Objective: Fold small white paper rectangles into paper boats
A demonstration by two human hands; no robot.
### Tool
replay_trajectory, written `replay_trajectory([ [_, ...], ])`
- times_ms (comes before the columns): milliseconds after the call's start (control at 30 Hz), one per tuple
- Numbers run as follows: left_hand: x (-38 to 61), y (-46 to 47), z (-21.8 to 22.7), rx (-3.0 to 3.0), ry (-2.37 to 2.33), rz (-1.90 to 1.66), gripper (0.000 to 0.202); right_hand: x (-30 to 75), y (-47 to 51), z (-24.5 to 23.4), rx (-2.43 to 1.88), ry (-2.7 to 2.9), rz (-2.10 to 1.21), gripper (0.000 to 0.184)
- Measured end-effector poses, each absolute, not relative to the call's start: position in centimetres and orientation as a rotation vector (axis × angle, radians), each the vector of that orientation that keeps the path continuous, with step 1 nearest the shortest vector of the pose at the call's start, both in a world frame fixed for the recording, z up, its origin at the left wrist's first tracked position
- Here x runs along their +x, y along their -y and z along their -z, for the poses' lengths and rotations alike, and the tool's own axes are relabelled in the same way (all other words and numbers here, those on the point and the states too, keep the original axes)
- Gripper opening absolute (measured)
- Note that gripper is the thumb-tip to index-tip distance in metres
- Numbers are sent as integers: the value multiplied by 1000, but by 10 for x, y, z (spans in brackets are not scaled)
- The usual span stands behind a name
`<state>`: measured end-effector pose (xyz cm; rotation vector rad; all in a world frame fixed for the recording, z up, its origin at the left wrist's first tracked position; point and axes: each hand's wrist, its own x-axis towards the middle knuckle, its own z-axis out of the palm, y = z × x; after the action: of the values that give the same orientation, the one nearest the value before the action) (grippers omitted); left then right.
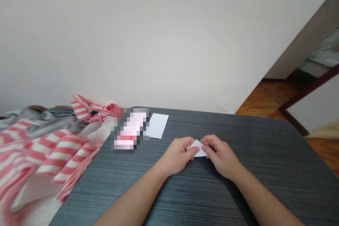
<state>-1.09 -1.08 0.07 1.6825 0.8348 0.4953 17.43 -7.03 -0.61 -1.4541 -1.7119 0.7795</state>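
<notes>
A small folded piece of white paper (197, 148) lies on the dark grey table (265, 162), pinched from both sides. My left hand (177, 156) holds its left edge with curled fingers. My right hand (218, 154) grips its right edge, fingers bent over the fold. Both hands rest on the tabletop near its middle, forearms reaching in from the bottom of the view.
A flat white sheet (158, 125) lies at the table's far edge, beside a blurred pink and white object (130, 129). Red-and-white striped bags (45, 155) are heaped off the table's left side. A white wall stands behind; wooden floor (265, 100) shows at right.
</notes>
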Motion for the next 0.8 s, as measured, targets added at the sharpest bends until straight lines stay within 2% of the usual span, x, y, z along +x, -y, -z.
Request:
replay_trajectory([
  [100, -11, 11, -2, 1642, -837, -493, 19, 175, 70, 10, -1439, 1643, -868, 17],
  [200, -11, 11, -2, 1644, -841, -490, 20, 177, 70, 8, -1480, 1668, -866, 11],
  [400, -12, 11, -1, 1678, -825, -508, 23, 176, 69, 0, -1549, 1696, -856, 21],
  [800, -13, 11, -2, 1712, -805, -460, 34, 175, 69, 5, -1514, 1630, -930, 19],
])
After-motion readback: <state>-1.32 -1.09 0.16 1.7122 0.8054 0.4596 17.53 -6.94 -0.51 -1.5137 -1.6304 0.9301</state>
